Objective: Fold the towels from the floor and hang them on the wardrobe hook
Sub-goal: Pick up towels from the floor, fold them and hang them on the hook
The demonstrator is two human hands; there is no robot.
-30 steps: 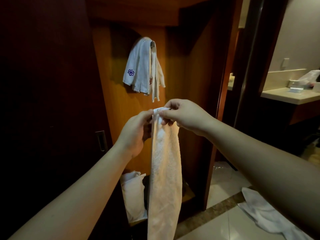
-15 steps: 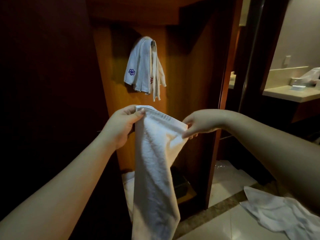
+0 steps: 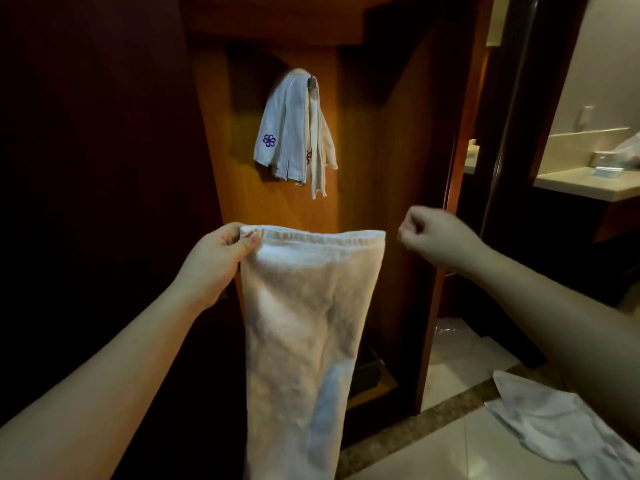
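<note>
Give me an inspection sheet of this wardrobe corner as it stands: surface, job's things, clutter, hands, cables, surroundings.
Surface: pale tiled floor with a darker border strip beside the wardrobe.
Job's things: held towel hangs lengthwise from its top hem; hung towels already draped over the wardrobe hook; crumpled white towel lies on the floor at right.
Clutter: a dark item on the wardrobe's bottom shelf, too dim to identify.
Hands: left hand pinches the held towel's top left corner; right hand is curled, apart from the towel, holding nothing.
Cables: nothing seen.
Surroundings: wooden wardrobe back panel; bathroom counter through the doorway at right.
</note>
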